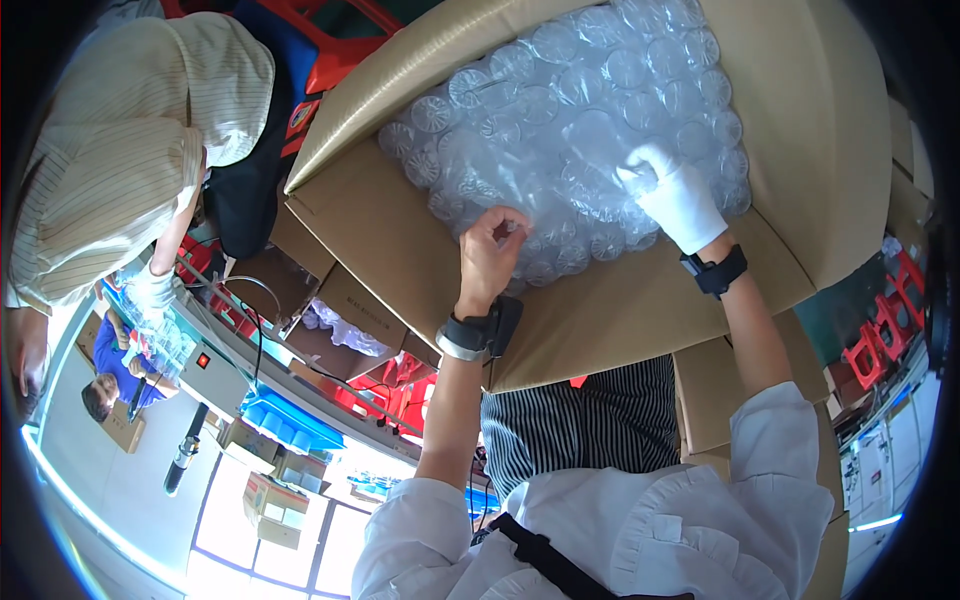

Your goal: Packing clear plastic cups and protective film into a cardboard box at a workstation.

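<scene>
A large open cardboard box (370, 235) stands in front of me, filled with rows of clear round plastic containers (580, 85) whose ribbed ends face up. Loose clear plastic film (500, 175) lies over them and runs between my hands. My bare left hand (490, 255) is at the box's near left side, its thumb and fingertips pinched on the film's edge. Further right, my right hand (675, 200), in a white glove, is over the containers with its fingers closed on clear film. Glare blurs where the film ends and the containers begin.
Another person in a striped top (150, 150) works at the left, by a bench. Beyond, a person in blue (120, 365) sits near a blue tray (290, 420). Red stools (885, 325) stand at the right. More cardboard boxes (715, 385) are under and beside mine.
</scene>
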`<state>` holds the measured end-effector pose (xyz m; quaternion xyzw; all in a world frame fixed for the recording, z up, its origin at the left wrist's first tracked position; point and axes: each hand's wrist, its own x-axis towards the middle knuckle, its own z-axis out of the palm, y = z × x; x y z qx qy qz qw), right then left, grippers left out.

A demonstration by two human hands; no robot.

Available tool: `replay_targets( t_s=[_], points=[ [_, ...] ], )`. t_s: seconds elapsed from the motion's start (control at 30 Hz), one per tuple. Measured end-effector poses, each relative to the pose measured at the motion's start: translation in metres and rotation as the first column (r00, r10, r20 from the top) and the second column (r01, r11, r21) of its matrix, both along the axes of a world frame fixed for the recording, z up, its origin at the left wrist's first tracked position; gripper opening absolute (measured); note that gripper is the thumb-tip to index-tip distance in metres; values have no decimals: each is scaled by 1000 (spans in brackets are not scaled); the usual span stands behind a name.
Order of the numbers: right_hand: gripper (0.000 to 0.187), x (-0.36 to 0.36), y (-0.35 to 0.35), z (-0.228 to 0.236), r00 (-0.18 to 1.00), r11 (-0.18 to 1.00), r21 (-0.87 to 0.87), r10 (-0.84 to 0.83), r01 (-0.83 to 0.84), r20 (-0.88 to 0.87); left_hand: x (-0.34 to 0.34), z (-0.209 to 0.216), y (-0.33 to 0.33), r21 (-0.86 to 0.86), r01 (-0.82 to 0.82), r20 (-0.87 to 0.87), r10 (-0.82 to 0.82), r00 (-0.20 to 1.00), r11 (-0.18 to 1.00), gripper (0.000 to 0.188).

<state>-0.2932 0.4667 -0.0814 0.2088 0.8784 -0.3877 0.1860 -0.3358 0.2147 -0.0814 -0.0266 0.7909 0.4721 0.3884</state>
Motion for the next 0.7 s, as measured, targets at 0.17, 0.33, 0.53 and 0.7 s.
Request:
replay_targets(
  t_s=[0.17,0.33,0.53,0.7],
  points=[
    [21,-6,-6,2,985,988,6,155,-156,77,-10,7,1,236,-323,52,320,946,916,12],
    [23,1,-2,-7,962,960,74,267,-271,65,-30,16,-10,255,-498,-71,529,845,829,12],
    [24,-8,-13,1,967,959,150,224,-240,120,-32,23,-10,-19,-539,-412,485,771,842,11],
    [23,-26,-46,-5,951,947,100,310,-307,-17,-19,16,-6,-44,-537,-331,495,804,843,12]
  ],
)
